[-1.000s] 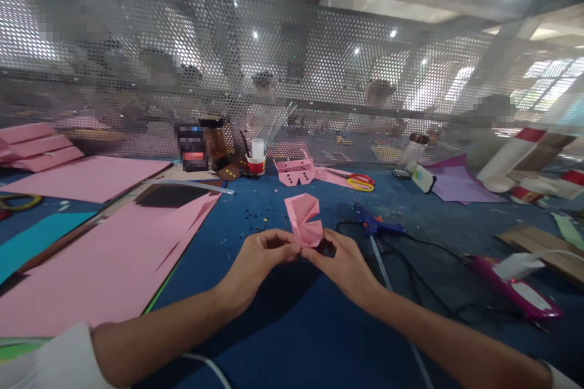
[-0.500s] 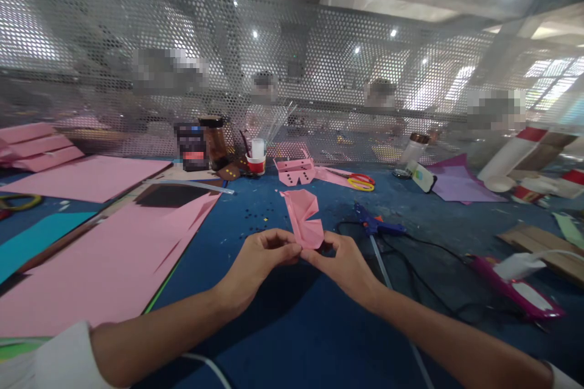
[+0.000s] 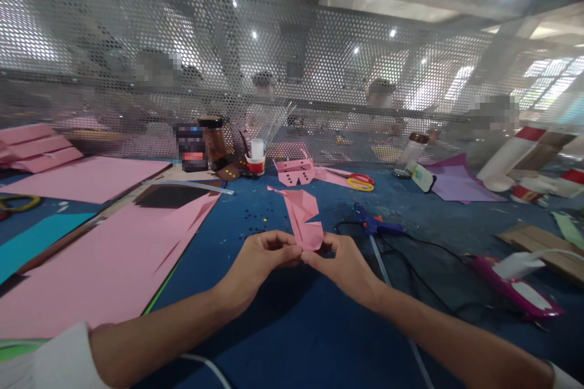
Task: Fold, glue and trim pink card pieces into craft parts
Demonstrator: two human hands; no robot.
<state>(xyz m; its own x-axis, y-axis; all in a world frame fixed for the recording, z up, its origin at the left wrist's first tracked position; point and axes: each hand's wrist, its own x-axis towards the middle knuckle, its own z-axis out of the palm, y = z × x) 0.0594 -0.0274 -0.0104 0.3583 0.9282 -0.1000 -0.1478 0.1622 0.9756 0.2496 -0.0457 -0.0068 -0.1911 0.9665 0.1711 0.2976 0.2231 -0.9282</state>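
Between my two hands, a folded pink paper piece (image 3: pixel 303 209) with a notch on its right side stands up above the blue table (image 3: pixel 292 328). My left hand (image 3: pixel 267 252) pinches its lower left edge between thumb and fingers. On the lower right edge, my right hand (image 3: pixel 335 258) grips with thumb and fingertips, close to the left thumb. A thin pink strip sticks out at the piece's upper left. Beyond it lies another pink paper shape (image 3: pixel 295 172) with black dots. Small black dots (image 3: pixel 255 219) are scattered left of the held paper.
Red-and-yellow scissors (image 3: pixel 361 182) lie behind. To the right are a blue glue gun (image 3: pixel 376 223) with its cable and a magenta power strip (image 3: pixel 517 289). Pink sheets (image 3: pixel 91 267) cover the left side. A paper cup (image 3: pixel 256 164), a phone (image 3: pixel 191 147) and jars stand before a perforated metal screen (image 3: pixel 319 42).
The thin strip at the held paper's upper left now reaches further left. The folded piece has turned slightly, while both hands keep nearly the same place.
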